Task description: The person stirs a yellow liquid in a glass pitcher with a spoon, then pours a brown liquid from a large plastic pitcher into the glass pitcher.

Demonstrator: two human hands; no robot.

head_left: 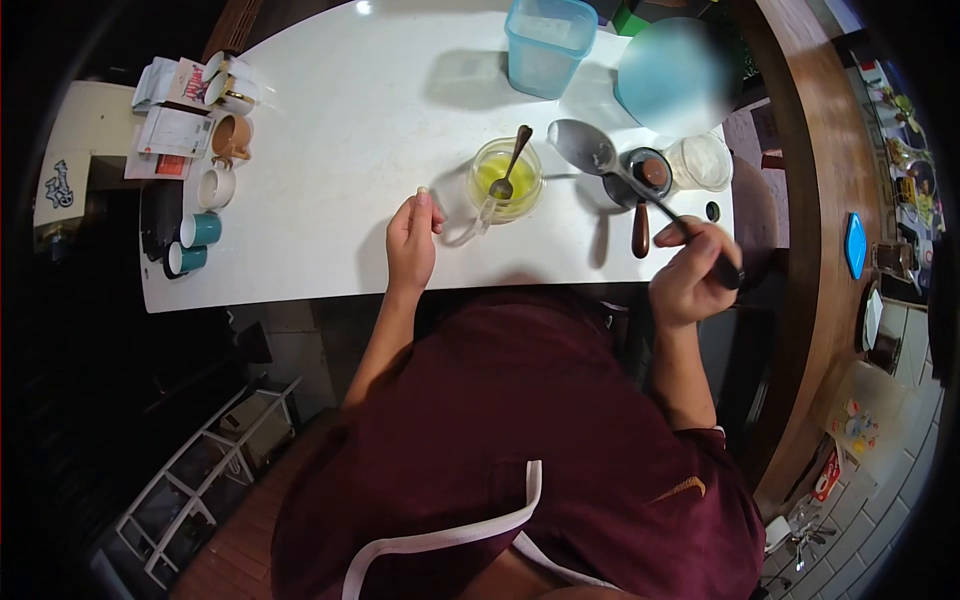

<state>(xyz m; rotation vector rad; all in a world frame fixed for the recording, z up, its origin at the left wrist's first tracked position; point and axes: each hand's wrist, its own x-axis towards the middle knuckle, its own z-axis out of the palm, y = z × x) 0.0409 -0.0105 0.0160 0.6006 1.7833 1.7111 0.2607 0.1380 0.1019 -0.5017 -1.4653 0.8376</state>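
Observation:
My right hand (694, 270) is closed around the black handle of a large serving spoon (583, 147). Its grey bowl is held above the white table, right of a glass measuring cup (543, 182). Yellow-green liquid sits in the cup, and a small teaspoon (502, 187) leans in it. My left hand (412, 235) is closed at the table's front edge, thumb up and fingers curled, with nothing visible in it. It is just left of the cup's handle, apart from it. Under the serving spoon's handle stands a small dark pot (622, 190) with a wooden knob and handle.
A jar with white contents (703, 163) stands at the table's right edge. Behind are a blue plastic container (550, 50) and a round light-blue object (672, 75), partly blurred. Several mugs, including a brown mug (231, 137), and packets (175, 130) line the left side.

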